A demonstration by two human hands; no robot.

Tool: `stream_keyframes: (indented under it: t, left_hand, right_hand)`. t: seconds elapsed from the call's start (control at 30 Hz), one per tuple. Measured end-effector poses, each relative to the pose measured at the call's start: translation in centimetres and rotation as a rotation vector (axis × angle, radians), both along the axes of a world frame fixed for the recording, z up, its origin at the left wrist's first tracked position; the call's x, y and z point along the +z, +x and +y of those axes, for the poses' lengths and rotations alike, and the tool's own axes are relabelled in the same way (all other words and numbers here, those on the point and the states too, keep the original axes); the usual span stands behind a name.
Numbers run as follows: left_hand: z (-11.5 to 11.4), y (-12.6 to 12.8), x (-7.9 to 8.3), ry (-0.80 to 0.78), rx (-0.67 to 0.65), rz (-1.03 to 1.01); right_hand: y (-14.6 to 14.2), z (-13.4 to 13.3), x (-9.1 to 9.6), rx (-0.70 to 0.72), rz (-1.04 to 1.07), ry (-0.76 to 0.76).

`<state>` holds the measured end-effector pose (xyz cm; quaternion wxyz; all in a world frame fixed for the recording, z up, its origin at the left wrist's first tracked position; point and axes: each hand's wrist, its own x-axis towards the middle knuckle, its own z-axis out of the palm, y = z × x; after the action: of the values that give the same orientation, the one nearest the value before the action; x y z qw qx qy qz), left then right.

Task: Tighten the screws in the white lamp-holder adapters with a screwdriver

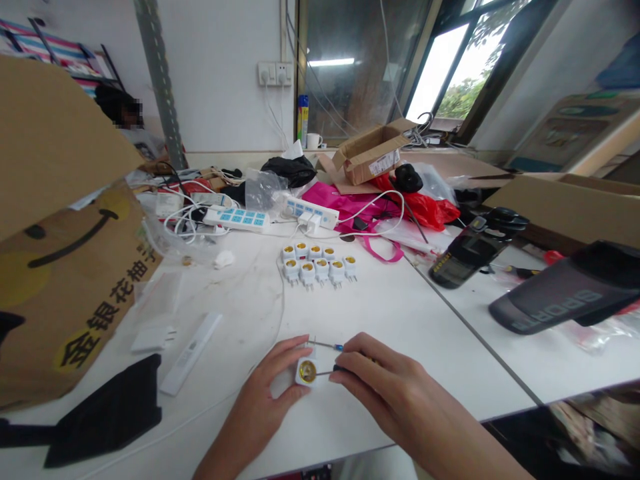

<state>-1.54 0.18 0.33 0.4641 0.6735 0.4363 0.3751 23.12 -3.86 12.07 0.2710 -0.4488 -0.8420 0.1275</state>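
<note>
a white plastic plug-in lamp socket adapter [306, 371], its brass-yellow threaded mouth facing up, gripped in the left hand [263, 390]; a slim steel screwdriver shaft [324, 373] with black handle, held in the right hand [385, 380], touches its side.

**Nine on the table, one in hand!**

Here's the count, folks: two hands on the job, the left hand [263, 393] and the right hand [390, 380], and between them one white lamp-socket adapter [307, 371]. The right hand has one small screwdriver [340, 368]! Out on the table, nine more adapters [307, 272], four in the back row, five in front! Behind those, two power strips [235, 219]. Further along, one open cardboard box [373, 155], one printed carton [65, 280] on the left, one white mug [313, 141], and one co-worker [145, 143] at the far left!
</note>
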Motion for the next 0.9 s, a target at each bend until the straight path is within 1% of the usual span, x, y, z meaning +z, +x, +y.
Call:
stream_keyframes:
  t: [0.13, 0.33, 0.47, 0.6, 0.77, 0.9]
  left_hand:
    - [0.0, 0.0, 0.1, 0.001, 0.001, -0.004]
    - [0.0, 0.0, -0.3, 0.030, 0.009, 0.016]
    - [0.0, -0.1, -0.4, 0.033, 0.016, 0.016]
    - [-0.2, -0.4, -0.4, 0.053, -0.012, 0.031]
    - [-0.3, -0.5, 0.2, 0.079, -0.017, 0.028]
    - [-0.2, -0.1, 0.9, 0.081, 0.038, 0.006]
  right_hand:
    - [-0.2, 0.1, 0.0, 0.000, -0.027, 0.015]
    - [-0.2, 0.3, 0.0, -0.004, -0.039, 0.021]
    - [0.0, 0.4, 0.3, -0.004, -0.017, 0.031]
    - [0.0, 0.5, 0.5, -0.008, 0.018, 0.031]
    - [0.1, 0.6, 0.9, -0.001, 0.024, 0.063]
    - [0.3, 0.3, 1.6, 0.008, 0.035, 0.097]
